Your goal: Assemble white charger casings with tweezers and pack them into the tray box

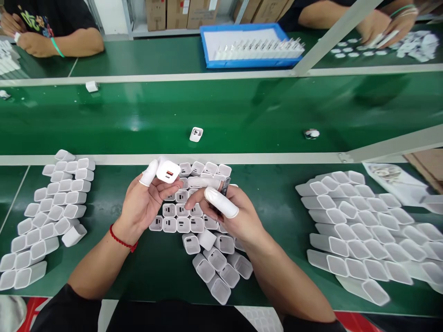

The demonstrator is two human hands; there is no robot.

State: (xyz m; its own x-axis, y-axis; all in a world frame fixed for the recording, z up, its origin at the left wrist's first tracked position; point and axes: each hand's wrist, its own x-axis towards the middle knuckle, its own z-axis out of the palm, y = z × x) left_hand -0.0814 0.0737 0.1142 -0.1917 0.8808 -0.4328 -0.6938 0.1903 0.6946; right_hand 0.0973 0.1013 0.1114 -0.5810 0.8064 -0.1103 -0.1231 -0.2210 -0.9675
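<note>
My left hand (143, 198), with a white finger cot on the thumb, is closed on a white charger (168, 172). The charger's end face, with a red port slot and a smaller dark slot, is turned toward me. My right hand (231, 210) has white cots on its thumb and index finger. It grips a thin dark tool (225, 186), mostly hidden by the fingers, so its exact kind cannot be made out. Beneath and between both hands are rows of white charger housings (183, 224) with slotted ends. Open-ended housings (219, 289) lie nearer my body.
Stacked white housings stand at left (58, 198) and right (360, 230). Behind a pale rail, a green conveyor belt (138, 124) carries a small white charger part (196, 134). Farther back are a blue tray (204, 50) and two co-workers' hands and arms. A slanted post (335, 37) crosses upper right.
</note>
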